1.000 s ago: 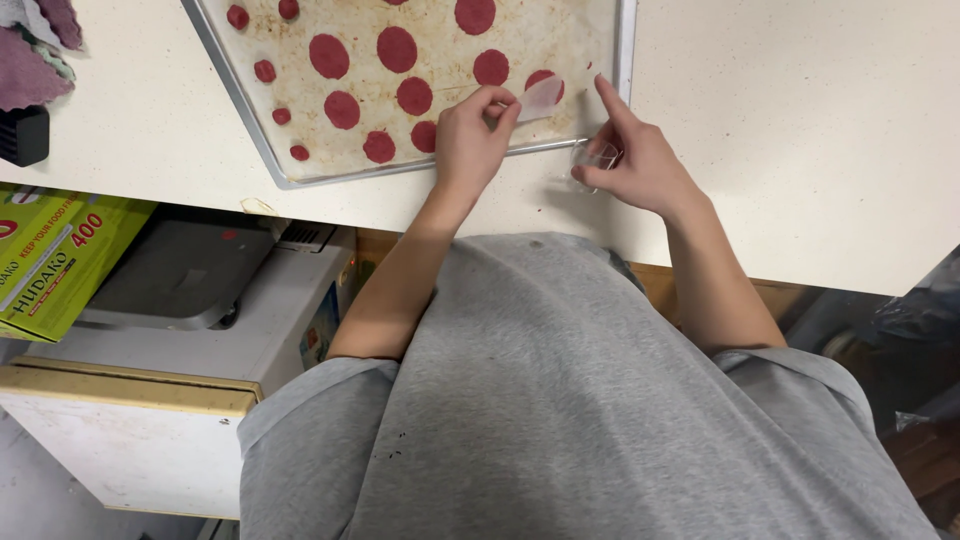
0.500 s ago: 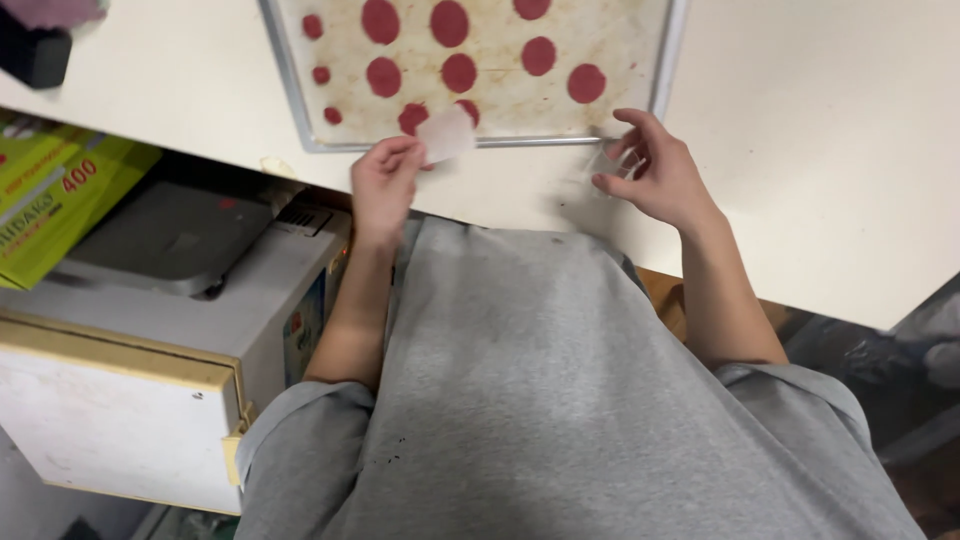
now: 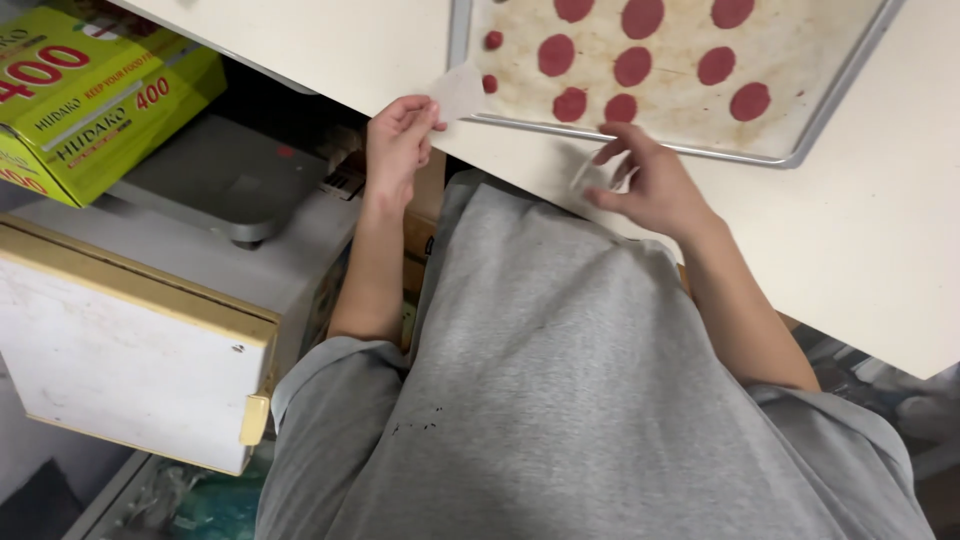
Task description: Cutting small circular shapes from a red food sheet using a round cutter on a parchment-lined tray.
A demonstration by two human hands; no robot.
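A metal baking tray [image 3: 822, 130] lined with stained paper lies on the cream counter [image 3: 880, 250] and carries several round dark-red slices [image 3: 633, 66]. My left hand [image 3: 398, 140] is at the counter's front edge, left of the tray's corner, pinching a small pale square sheet [image 3: 458, 92] between thumb and fingers. My right hand [image 3: 652, 185] hovers over the counter just in front of the tray, fingers loosely bent around a thin translucent strip [image 3: 586, 170] that is blurred. My grey shirt fills the lower middle of the view.
Below the counter at left are a yellow-green cardboard box [image 3: 95, 95], a grey scale-like device [image 3: 215, 190] and a white cabinet [image 3: 130, 350] with a worn edge. Dark clutter lies on the floor at the bottom left and right.
My left hand lifted a pale sheet off the tray and drew it left to the counter edge. The view shifted, so the tray now sits higher and further right. My right hand stayed by the tray's front.
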